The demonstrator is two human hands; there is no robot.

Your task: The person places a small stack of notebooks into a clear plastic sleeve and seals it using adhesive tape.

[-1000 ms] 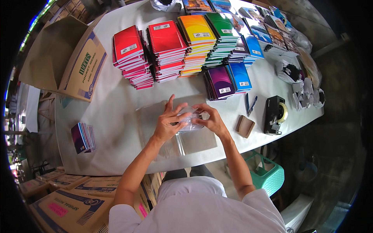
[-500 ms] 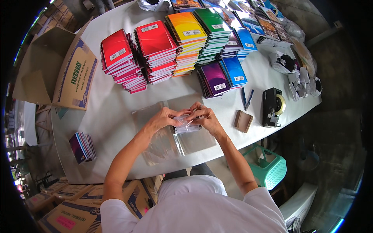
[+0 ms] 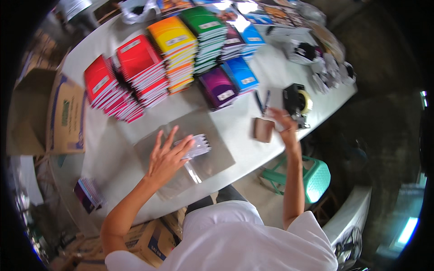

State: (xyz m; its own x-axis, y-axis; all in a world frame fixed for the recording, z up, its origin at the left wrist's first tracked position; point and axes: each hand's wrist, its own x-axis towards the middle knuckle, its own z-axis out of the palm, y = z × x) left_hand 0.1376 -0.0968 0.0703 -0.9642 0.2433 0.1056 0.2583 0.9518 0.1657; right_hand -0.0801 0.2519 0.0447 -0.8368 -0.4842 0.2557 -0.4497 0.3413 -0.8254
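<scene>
My left hand lies with fingers spread over a small bundle of spiral notebooks in clear plastic wrap, pressing on its left side. The bundle rests on clear plastic sheets spread on the table. Off to the right, my right hand is raised beside a black tape dispenser with a roll of tape. Motion smears its fingers, so whether they hold anything is unclear. Close to it are a small brown open box and a dark blue cutting tool.
Tall stacks of red, yellow and green notebooks stand at the back, with purple and blue ones in front. A cardboard box stands left. A green stool is below the table's right edge.
My right hand has left the wrapped bundle and moved right, toward the tape dispenser. My left hand has gone from pinching the plastic to lying spread on the bundle. The whole view has turned.
</scene>
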